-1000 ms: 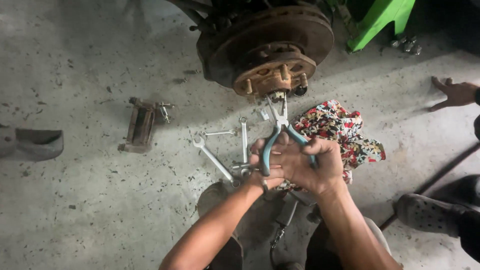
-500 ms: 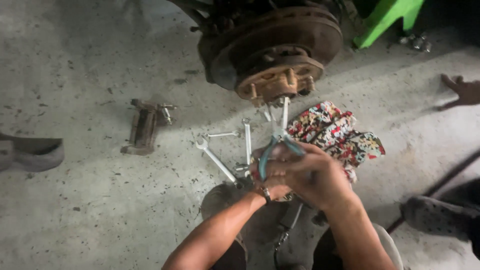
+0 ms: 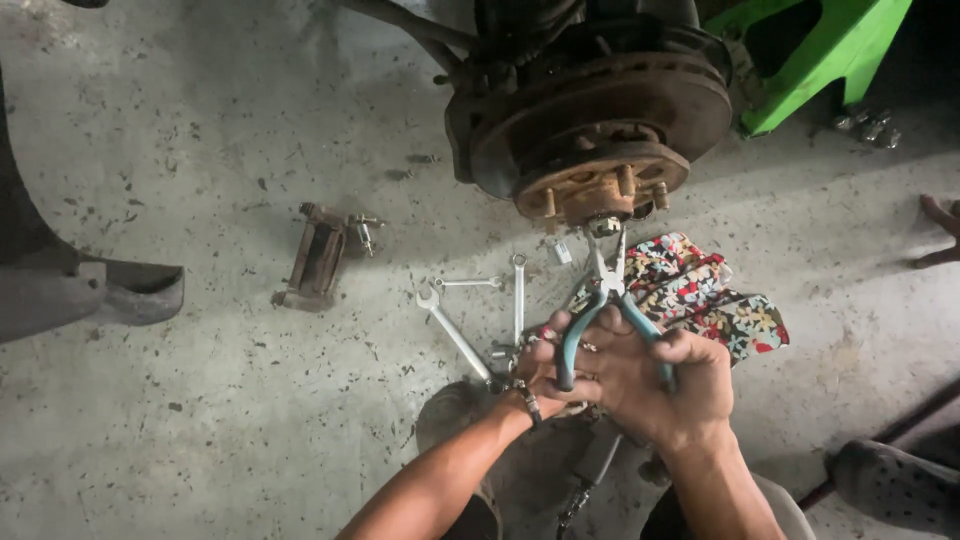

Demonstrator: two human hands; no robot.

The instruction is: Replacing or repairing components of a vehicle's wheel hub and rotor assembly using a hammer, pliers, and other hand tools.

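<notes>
Both hands gripping pliers at the wheel hub.

You are holding a pair of teal-handled pliers (image 3: 606, 300) with both hands: your right hand (image 3: 668, 385) is closing around the right handle and your left hand (image 3: 548, 362) is wrapping fingers around the left handle. The handles are standing spread apart, and the pliers' tips are reaching up to the centre of the rusty wheel hub (image 3: 598, 190), touching a small shiny part there. The brake disc (image 3: 600, 110) is sitting behind the hub. On the concrete floor (image 3: 200, 400), several wrenches (image 3: 480, 310) are lying just left of your hands, a flowered cloth (image 3: 705, 295) is lying just right of the pliers, and a brake caliper bracket (image 3: 318, 256) is resting well to the left. A green stand (image 3: 820, 50) is standing at the upper right corner.
</notes>
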